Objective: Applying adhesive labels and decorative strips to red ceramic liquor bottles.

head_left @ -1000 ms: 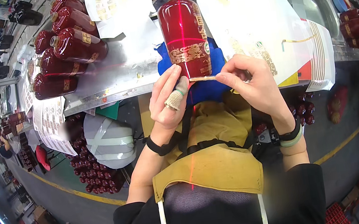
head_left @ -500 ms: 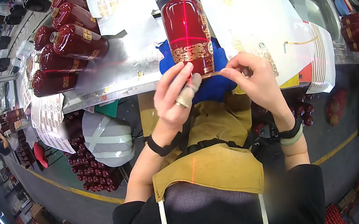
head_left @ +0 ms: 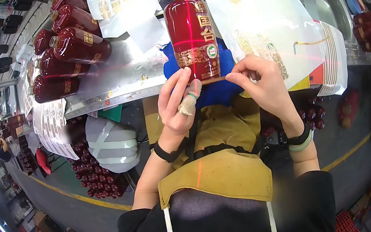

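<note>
A dark red glossy bottle with gold markings lies on a blue cloth at the edge of a metal workbench, its base toward me. A red laser cross falls on it. My left hand, one finger wrapped in tape, presses fingertips against the bottle's lower rim. My right hand pinches a thin gold strip that runs along that rim between both hands.
Several more red bottles lie stacked at the bench's left. Transparent sheets of gold labels cover the bench to the right. More red bottles stand far right, and crates of them sit on the floor below.
Both hands have stayed at the bottle's base; my left fingers have shifted slightly along the rim, and the view has tipped a little downward.
</note>
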Available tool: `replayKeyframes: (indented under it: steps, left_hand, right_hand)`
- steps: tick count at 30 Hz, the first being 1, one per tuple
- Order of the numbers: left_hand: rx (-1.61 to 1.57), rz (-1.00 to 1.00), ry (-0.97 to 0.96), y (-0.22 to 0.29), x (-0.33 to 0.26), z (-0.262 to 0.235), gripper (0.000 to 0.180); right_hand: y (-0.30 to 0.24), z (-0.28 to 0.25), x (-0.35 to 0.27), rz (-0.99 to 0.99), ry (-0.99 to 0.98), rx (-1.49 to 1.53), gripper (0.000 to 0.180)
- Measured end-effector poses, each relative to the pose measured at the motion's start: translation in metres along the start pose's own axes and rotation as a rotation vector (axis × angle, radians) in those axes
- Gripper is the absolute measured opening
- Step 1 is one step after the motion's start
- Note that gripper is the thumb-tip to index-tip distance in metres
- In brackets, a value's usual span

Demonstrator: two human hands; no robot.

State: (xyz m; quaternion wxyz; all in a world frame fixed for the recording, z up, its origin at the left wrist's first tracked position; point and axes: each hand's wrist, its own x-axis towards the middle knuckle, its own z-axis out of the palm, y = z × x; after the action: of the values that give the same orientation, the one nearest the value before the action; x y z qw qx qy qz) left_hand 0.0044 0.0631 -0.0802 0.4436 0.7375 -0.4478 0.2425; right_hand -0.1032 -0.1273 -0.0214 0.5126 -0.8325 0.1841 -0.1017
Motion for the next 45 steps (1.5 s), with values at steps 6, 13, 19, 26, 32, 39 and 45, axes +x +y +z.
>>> replayKeyframes:
  steps: [6, 13, 19, 26, 32, 39, 45]
  left_hand:
    - [0.077, 0.084, -0.128, 0.001, 0.005, -0.005, 0.026]
    - [-0.04, 0.008, 0.024, -0.013, -0.001, -0.001, 0.027]
    - [0.021, -0.007, 0.008, -0.009, -0.009, -0.005, 0.031]
    - [0.182, 0.105, -0.045, 0.001, -0.006, -0.005, 0.027]
    - [-0.014, 0.042, 0.035, -0.002, 0.004, 0.002, 0.018]
    - [-0.005, -0.017, 0.003, -0.006, -0.005, -0.002, 0.02]
    - [0.128, 0.05, -0.01, 0.004, -0.003, -0.002, 0.024]
  right_hand:
    - [0.004, 0.004, 0.002, 0.021, 0.003, 0.006, 0.021]
    - [0.001, 0.007, 0.002, 0.008, -0.013, 0.056, 0.015]
    - [0.0, 0.004, 0.003, 0.047, -0.021, 0.03, 0.021]
    - [0.004, 0.005, 0.002, 0.033, -0.018, -0.009, 0.021]
    - [0.002, 0.007, 0.002, 0.048, -0.014, 0.0, 0.021]
    - [-0.002, 0.005, 0.001, 0.012, -0.014, 0.023, 0.02]
    - [0.003, 0.003, 0.002, 0.03, -0.022, 0.003, 0.02]
